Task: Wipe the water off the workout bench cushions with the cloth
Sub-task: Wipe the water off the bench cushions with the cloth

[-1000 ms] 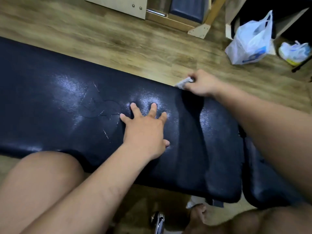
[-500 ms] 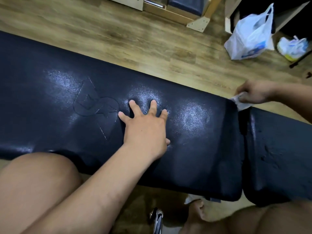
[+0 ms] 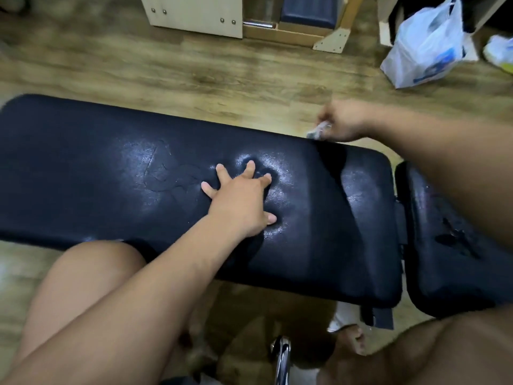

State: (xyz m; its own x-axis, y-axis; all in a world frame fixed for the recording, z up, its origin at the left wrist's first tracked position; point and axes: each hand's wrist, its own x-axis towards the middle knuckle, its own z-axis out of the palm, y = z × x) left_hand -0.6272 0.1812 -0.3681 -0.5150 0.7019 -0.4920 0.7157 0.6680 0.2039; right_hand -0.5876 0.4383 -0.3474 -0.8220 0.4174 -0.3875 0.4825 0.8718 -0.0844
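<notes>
Across the wood-plank floor (image 3: 194, 70), a long black padded vinyl bench cushion (image 3: 97, 176) is lying flat, its top glinting. Just past its right end, a shorter black seat cushion (image 3: 449, 262) is sitting. Beyond the long cushion's far right corner, a white plastic bag (image 3: 424, 48) is slumping. The left hand (image 3: 238, 202) is pressing flat on the long cushion's middle, fingers spread wide. The right hand (image 3: 345, 120) is gripping a small crumpled pale cloth (image 3: 319, 131) at that cushion's far edge, near its right end.
</notes>
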